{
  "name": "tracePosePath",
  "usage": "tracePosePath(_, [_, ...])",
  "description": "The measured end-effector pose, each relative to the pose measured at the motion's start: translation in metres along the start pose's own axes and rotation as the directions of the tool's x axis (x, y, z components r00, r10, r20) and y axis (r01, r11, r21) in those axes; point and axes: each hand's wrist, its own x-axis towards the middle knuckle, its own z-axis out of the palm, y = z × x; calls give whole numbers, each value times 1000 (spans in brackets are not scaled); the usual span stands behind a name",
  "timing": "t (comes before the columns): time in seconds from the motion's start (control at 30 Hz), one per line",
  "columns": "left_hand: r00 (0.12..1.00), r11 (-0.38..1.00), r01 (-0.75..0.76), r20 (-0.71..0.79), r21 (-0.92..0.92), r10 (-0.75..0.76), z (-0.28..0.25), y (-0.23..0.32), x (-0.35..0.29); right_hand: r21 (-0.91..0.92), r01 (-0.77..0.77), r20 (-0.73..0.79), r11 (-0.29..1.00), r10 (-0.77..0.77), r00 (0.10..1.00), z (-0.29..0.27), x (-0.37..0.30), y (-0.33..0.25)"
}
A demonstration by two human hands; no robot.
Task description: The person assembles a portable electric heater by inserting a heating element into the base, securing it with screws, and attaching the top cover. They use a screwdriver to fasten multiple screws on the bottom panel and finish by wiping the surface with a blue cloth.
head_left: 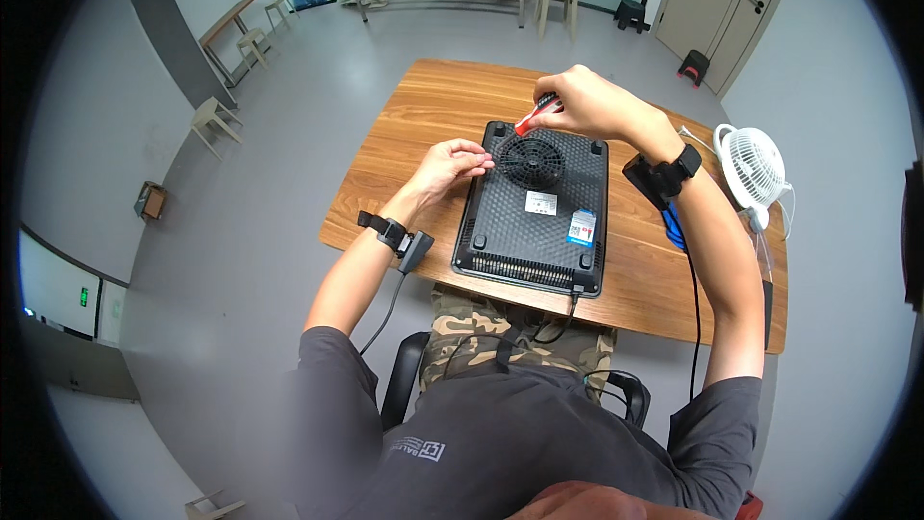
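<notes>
A black induction cooker [505, 226] lies with its underside up on the wooden table, showing a round fan grille [532, 164], small feet and two labels. My right hand [599, 108] is wrapped round the red and black handle of a screwdriver [528, 122] above the far edge of the grille. The screwdriver's tip is too small to make out. My left hand [449, 168] is at the cooker's left edge, thumb and fingertips pinched together beside the grille. Whatever those fingertips hold, if anything, cannot be seen.
A power cord [575, 302] leaves the cooker's near edge and drops off the wooden table [385, 164]. On the table's right stands a white fan [753, 166], with a blue cable bundle [674, 228] nearby. Black wires run from both wrist straps.
</notes>
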Motion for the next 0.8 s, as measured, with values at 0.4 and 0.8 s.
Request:
tracePosePath(0.4, [1000,1000,-6,12,-27,7,3,-15,7,76,-26,11,997,25,1000,14,-2,4])
tracePosePath(0.8, [1000,1000,-16,0,-15,16,7,-18,10,67,-57,22,996,56,998,13,-6,6])
